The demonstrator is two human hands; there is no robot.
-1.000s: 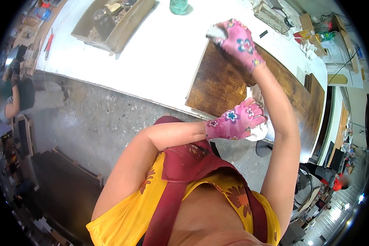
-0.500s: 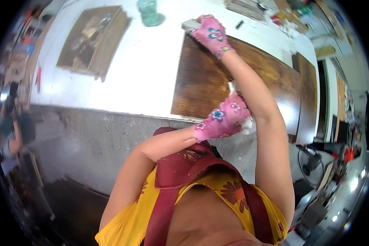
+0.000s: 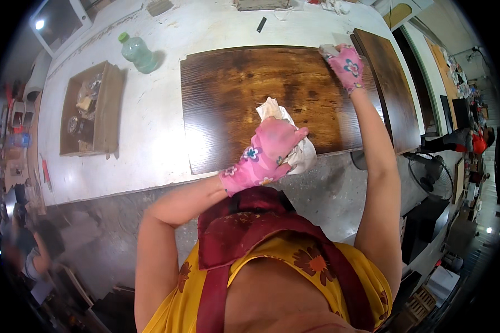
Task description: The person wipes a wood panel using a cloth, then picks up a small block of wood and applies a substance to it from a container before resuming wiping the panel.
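A dark brown wood-grain panel [image 3: 236, 83] lies flat on the white table. My left hand [image 3: 269, 145], in a pink flowered glove, is closed on a crumpled white cloth [image 3: 303, 157] over the panel's near edge. Gloved the same way, my right hand [image 3: 347, 66] is at the panel's far right corner. Its fingers are closed round a small pale grey block [image 3: 329, 51], which rests at the panel's far edge; I cannot tell its exact kind. A second brown panel [image 3: 391, 83] lies just right of the first.
On the left of the white table [image 3: 155, 111] are an open cardboard box [image 3: 114, 111] of small items and a clear bottle [image 3: 139, 53] with a green cap. A small black piece [image 3: 261, 24] lies beyond the panel. A black fan [image 3: 429, 175] stands at the right.
My right hand has moved with the block from the panel's far left corner to its far right corner. The view has shifted, showing more of the table's left side.
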